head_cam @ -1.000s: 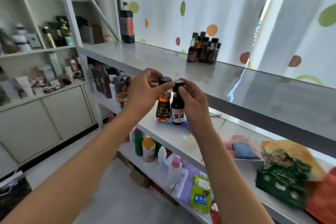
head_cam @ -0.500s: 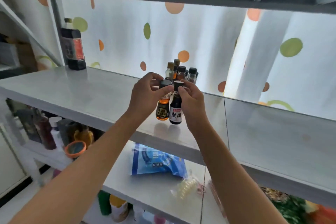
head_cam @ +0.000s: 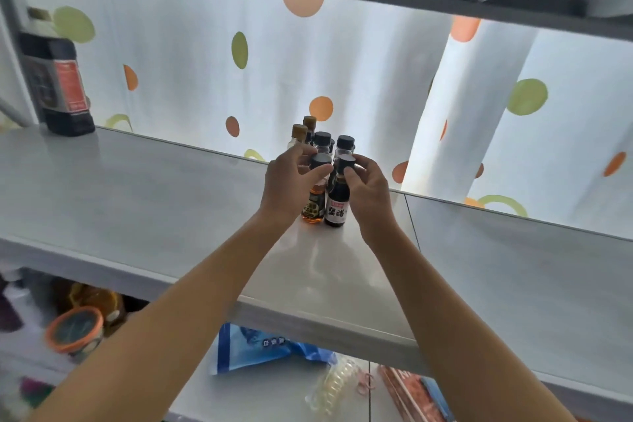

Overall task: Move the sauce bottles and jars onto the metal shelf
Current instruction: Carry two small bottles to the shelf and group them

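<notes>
The left hand (head_cam: pixel 291 185) holds the amber bottle (head_cam: pixel 314 207) by its black cap. Its fingers (head_cam: pixel 301 154) curl over the top and the thumb presses the cap from the near side. The right hand (head_cam: pixel 368 188) holds the dark bottle (head_cam: pixel 337 209) the same way, with its fingers (head_cam: pixel 363 164) wrapped round the cap. Holding by the caps leaves the bottoms free, so I think each bottle can go straight down and stand up by itself.

Both bottles hang upright below the fingers, side by side and almost touching. Their bottoms are at the metal shelf (head_cam: pixel 154 209). I cannot tell if they rest on it yet or are just above it.

Just behind the fingers stands a small group of bottles (head_cam: pixel 325 140) with black and brown caps. The two bottles look like they are being put right in front of that group, so all the little ones stay together. The hands should go gently, because a bump could knock the back ones over.

Far to the left of the fingers, at the back corner of the shelf, stands a big dark bottle (head_cam: pixel 58 86). Below the arms, on a lower shelf, lie a blue bag (head_cam: pixel 260 349) and a jar with an orange lid (head_cam: pixel 75 329). More jars may need moving up next.
</notes>
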The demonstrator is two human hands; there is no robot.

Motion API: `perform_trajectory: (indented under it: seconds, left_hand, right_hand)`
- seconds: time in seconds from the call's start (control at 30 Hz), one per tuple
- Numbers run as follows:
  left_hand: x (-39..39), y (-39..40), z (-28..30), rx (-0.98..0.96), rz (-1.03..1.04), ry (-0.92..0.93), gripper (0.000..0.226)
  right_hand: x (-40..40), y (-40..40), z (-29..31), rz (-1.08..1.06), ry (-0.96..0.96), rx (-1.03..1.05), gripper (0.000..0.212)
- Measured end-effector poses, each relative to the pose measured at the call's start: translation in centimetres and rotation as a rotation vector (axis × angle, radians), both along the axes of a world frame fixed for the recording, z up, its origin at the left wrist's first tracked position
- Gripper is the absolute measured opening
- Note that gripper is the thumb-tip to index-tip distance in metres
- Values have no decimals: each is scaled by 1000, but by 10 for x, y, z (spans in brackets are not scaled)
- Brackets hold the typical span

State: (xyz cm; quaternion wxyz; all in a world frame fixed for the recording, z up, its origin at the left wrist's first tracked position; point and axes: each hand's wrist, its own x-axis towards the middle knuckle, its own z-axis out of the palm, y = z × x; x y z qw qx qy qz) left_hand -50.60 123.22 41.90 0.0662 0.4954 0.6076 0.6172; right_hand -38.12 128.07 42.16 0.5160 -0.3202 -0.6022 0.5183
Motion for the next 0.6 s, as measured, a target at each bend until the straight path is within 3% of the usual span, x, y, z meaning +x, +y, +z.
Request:
perform_trajectory:
  seconds: [0.1,0.27,0.43,0.6]
  left_hand:
    - [0,-2,-4,-32,-12,4,46]
    - [1,-10,-16,-79,-29,41,68]
    - [-2,-8,-25,-213,122,144,53]
    - [4,2,-37,-350,237,170,48]
  right_hand:
    - [7,7,-2,72,-72,19,30]
    - [18,20,-14,122,-373,58,47]
    - [21,35,-26,31,-600,70,41]
    - [18,49,-34,13,-657,66,35]
